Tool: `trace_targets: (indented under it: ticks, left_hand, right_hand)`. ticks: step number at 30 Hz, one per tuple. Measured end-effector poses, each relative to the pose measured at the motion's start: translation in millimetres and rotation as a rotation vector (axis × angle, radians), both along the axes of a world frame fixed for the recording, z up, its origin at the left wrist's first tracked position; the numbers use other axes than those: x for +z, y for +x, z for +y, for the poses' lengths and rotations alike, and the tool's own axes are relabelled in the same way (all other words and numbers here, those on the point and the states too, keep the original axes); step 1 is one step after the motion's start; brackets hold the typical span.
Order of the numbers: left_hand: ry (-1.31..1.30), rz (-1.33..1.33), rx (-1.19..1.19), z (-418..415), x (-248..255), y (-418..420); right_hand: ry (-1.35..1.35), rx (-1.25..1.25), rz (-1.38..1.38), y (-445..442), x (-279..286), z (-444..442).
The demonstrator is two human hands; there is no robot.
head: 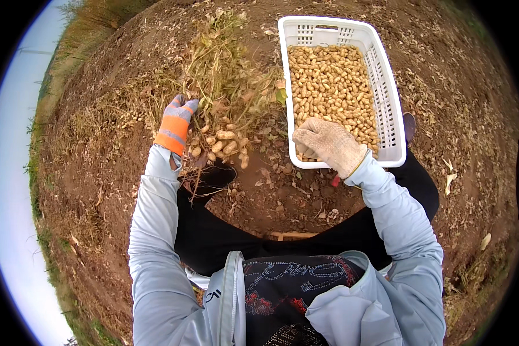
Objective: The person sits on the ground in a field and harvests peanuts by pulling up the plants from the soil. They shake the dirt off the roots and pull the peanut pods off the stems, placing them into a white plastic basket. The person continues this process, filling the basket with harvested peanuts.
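Observation:
My left hand (177, 123), in an orange and grey glove, grips the stems of a peanut plant (216, 82) left of centre. Unshelled peanuts (225, 142) hang in a cluster just right of that hand, with thin roots below them. My right hand (331, 142), in a beige knitted glove, is over the near left corner of a white plastic basket (395, 108). Many loose peanuts (328, 82) lie in the basket. The right fingers curl downward; whether they hold anything is hidden.
Dry peanut vines (151, 93) spread on the brown soil at the left, with more peanuts (132, 119) among them. My bent legs (225, 225) are on both sides of a patch of littered soil (281, 199). Part of a wooden piece (292, 235) shows between them.

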State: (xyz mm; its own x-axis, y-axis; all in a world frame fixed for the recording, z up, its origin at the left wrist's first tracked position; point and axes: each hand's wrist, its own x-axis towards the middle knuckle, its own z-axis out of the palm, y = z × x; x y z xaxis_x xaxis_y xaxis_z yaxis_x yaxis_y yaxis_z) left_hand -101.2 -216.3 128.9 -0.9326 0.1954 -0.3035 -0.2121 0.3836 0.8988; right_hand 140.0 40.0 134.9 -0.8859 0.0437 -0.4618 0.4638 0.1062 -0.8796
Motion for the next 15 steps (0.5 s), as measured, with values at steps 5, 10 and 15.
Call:
trace_targets:
  ticks: [5,10,15]
  left_hand:
    - [0.214,-0.004,-0.006,-14,23,16]
    - [0.224,-0.020,-0.227,8,2,38]
    - [0.210,0.109,-0.368,31,2,40]
  right_hand:
    - [0.087,0.029,0.127,-6,-18,-3]
    - [0.296,0.215,0.455,-25,-24,1]
    - [-0.239,0.015,0.067,-51,-46,8]
